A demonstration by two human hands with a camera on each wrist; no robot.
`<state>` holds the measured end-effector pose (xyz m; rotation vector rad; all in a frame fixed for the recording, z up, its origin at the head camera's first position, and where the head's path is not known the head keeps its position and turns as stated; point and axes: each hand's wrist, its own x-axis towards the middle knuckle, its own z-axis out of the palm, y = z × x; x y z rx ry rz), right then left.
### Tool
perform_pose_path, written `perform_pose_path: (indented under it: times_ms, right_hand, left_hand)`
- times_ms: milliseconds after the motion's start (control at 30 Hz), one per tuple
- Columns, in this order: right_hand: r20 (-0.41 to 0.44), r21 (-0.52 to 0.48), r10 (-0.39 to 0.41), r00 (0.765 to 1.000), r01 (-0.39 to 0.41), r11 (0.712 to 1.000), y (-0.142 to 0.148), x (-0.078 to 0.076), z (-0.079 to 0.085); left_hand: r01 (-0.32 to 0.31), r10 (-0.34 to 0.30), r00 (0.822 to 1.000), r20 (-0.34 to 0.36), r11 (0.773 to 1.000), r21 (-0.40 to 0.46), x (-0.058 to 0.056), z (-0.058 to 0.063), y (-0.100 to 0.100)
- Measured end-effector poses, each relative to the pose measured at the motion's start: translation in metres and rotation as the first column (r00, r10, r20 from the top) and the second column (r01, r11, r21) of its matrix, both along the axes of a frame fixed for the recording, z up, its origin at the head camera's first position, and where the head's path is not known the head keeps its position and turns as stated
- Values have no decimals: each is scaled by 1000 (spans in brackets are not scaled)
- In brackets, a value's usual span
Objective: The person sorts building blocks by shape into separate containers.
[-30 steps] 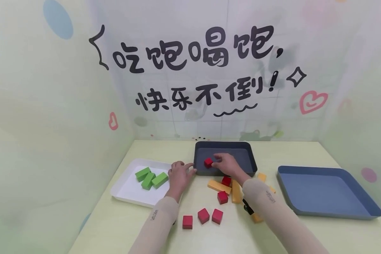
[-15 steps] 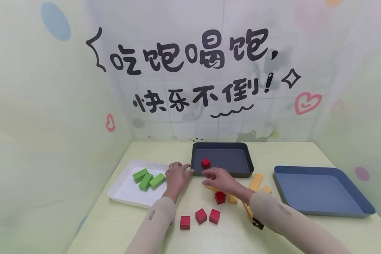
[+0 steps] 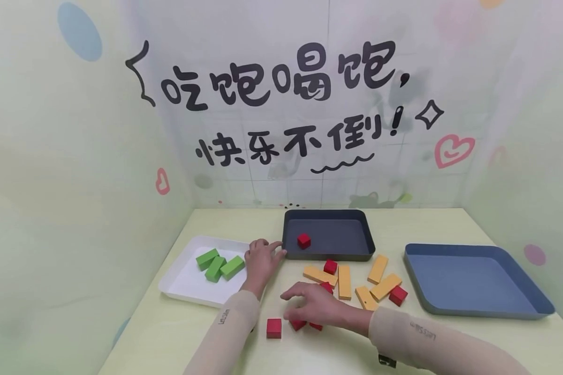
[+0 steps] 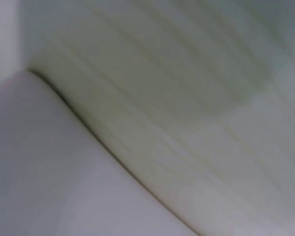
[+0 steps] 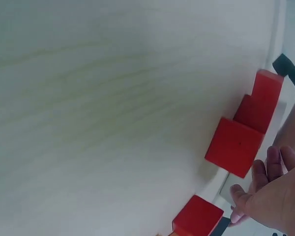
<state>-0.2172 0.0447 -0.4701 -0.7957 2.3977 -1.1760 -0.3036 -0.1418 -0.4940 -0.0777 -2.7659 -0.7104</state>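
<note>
My left hand (image 3: 262, 260) rests between the white tray and the dark grey tray (image 3: 342, 238), fingertips at the dark tray's near left corner. It appears to hold nothing. One red cube (image 3: 304, 240) sits inside the dark tray. My right hand (image 3: 315, 306) hovers over red cubes on the table, thumb and fingers apart, holding nothing. Two cubes under it are partly covered; a third red cube (image 3: 274, 328) lies just left of it. In the right wrist view the right hand (image 5: 278, 201) is beside a red cube (image 5: 234, 146), apparently not gripping it.
A white tray (image 3: 180, 285) with several green blocks (image 3: 216, 269) stands left. Yellow-orange blocks (image 3: 344, 282) and more red cubes (image 3: 398, 296) lie in front of the dark tray and to the right. A blue-grey tray (image 3: 474, 281) stands at the right.
My right hand has let go of the red cube inside the dark tray and come back toward the near red cubes. My left hand stays beside the dark tray.
</note>
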Motion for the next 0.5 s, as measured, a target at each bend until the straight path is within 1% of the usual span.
perform_pose_path:
  times_ms: [100, 233, 333, 500]
  right_hand:
    - [-6, 16, 38, 999, -38, 999, -4, 3, -3]
    - [-6, 11, 84, 996, -84, 996, -7, 6, -6]
    - [-8, 9, 108, 994, -108, 994, -10, 8, -8]
    - [-42, 35, 139, 989, -138, 990, -14, 10, -10]
  left_hand:
    - [-8, 8, 1000, 10, 1000, 4, 0, 0, 1]
    - [-14, 14, 1000, 10, 1000, -1, 0, 0, 1]
    - [-16, 16, 1000, 12, 1000, 0, 0, 1, 1]
    - [-18, 18, 1000, 10, 1000, -7, 0, 1, 2]
